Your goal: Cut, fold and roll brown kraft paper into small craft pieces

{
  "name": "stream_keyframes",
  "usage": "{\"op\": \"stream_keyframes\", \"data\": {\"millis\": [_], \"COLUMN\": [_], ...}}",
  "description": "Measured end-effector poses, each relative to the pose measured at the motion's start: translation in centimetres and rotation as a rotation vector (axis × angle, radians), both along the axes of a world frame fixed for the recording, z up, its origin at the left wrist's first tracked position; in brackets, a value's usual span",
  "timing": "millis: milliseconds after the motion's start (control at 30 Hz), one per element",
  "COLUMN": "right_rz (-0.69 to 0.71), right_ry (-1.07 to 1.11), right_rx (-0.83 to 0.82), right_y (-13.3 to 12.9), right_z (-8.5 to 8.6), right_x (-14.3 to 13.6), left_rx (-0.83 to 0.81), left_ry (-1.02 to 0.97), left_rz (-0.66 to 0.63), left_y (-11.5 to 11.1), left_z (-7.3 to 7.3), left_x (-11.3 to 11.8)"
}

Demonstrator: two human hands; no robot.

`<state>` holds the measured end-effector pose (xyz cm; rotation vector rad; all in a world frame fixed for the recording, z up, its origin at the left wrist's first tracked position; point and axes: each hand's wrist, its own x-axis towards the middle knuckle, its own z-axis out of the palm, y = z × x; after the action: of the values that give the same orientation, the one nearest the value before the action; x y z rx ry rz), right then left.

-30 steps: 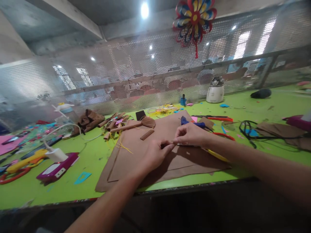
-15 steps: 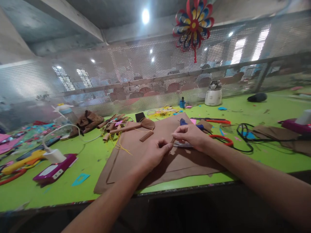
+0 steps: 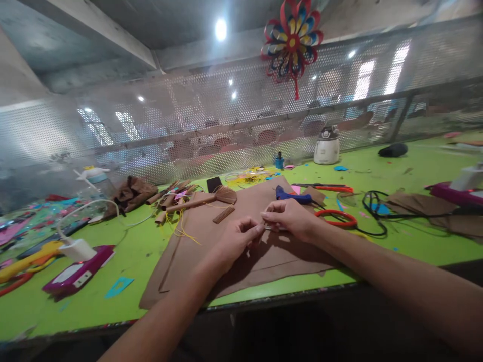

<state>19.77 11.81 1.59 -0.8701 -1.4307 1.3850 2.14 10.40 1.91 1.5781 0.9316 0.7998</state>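
Note:
My left hand (image 3: 241, 239) and my right hand (image 3: 289, 217) are close together over a large brown paper sheet (image 3: 196, 261). The fingers of each are pinched, around something too small to make out. Just beyond my right hand lies a blue glue gun (image 3: 292, 196). A brown paper tube with a pleated fan (image 3: 225, 194) at its end rests on the sheet's far part, and a small pleated strip (image 3: 223, 214) lies nearer. Yellow strings (image 3: 184, 231) trail over the sheet's left side.
On the green table (image 3: 147, 271) are a purple power strip (image 3: 75, 271) at left, red-handled scissors (image 3: 337, 218) and black cable (image 3: 377, 229) at right. Several brown tubes (image 3: 166, 203), crumpled brown paper (image 3: 134, 195) and a white bottle (image 3: 326, 146) stand or lie farther back.
The view has shifted slightly. My right hand's fingertips have turned a little, and the brown piece seen between the fingers before is now hardly visible. More of the glue gun shows.

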Motion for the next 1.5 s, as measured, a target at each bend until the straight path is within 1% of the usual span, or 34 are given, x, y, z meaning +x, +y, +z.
{"op": "stream_keyframes", "data": {"millis": [100,200,267,333,433,500,567,667,800,867,900,967,1033,1067,1100,1133,1200,1267,1367,1500], "right_rz": [-0.030,-0.059,-0.085,-0.115,-0.141,-0.122,-0.081,-0.019,-0.005,-0.049,-0.102,-0.263,-0.415,-0.453,-0.461,-0.447,-0.373,-0.298,-0.226,-0.138], "right_ry": [0.021,0.018,0.019,0.019,0.040,0.081,0.139,0.212,0.284,0.296,0.288,0.249,0.186,0.142,0.091,0.037,-0.061,-0.096,-0.019,0.111], "right_rx": [0.013,0.008,0.010,0.039,0.084,0.092,0.085,0.061,0.042,0.030,0.034,0.092,0.195,0.235,0.256,0.263,0.262,0.263,0.210,-0.002], "right_y": [0.3,0.3,0.2,0.1,0.2,0.4,0.7,1.0,0.7,0.5,0.4,0.2,-0.1,-0.2,-0.4,-0.6,-0.8,-0.9,-0.7,-0.4], "right_z": [0.3,0.4,0.4,0.3,0.1,0.0,-0.1,-0.1,0.1,0.4,0.5,0.6,0.7,0.7,0.7,0.8,0.8,0.7,0.5,0.2], "right_x": [0.3,0.4,0.2,0.1,-0.1,0.0,0.2,0.4,0.5,0.5,0.5,0.4,0.4,0.4,0.3,0.3,0.2,0.1,0.1,0.2], "left_rx": [-0.034,-0.017,0.022,0.086,0.295,0.462,0.588,0.729,0.988,1.135,1.196,1.283,1.325,1.333,1.337,1.336,1.334,1.334,1.333,1.317], "left_ry": [-0.027,-0.014,0.013,0.062,0.207,0.292,0.335,0.375,0.445,0.516,0.557,0.632,0.684,0.699,0.706,0.708,0.707,0.717,0.741,0.786], "left_rz": [-0.048,-0.062,-0.047,0.002,0.107,0.174,0.225,0.257,0.279,0.307,0.321,0.345,0.362,0.364,0.367,0.366,0.363,0.366,0.379,0.371], "left_y": [0.1,0.2,0.2,0.3,0.4,0.4,0.4,0.4,0.1,-0.2,-0.3,-0.6,-0.7,-0.7,-0.7,-0.7,-0.7,-0.7,-0.9,-1.1], "left_z": [0.0,-0.2,-0.2,-0.3,-0.3,-0.4,-0.5,-0.7,-0.7,-0.5,-0.4,-0.3,-0.3,-0.4,-0.4,-0.5,-0.6,-0.6,-0.4,-0.2], "left_x": [-0.2,-0.2,-0.1,0.0,0.1,0.0,-0.1,-0.2,-0.1,0.0,0.0,0.1,0.1,0.0,0.0,0.0,0.0,0.1,0.2,0.2]}}
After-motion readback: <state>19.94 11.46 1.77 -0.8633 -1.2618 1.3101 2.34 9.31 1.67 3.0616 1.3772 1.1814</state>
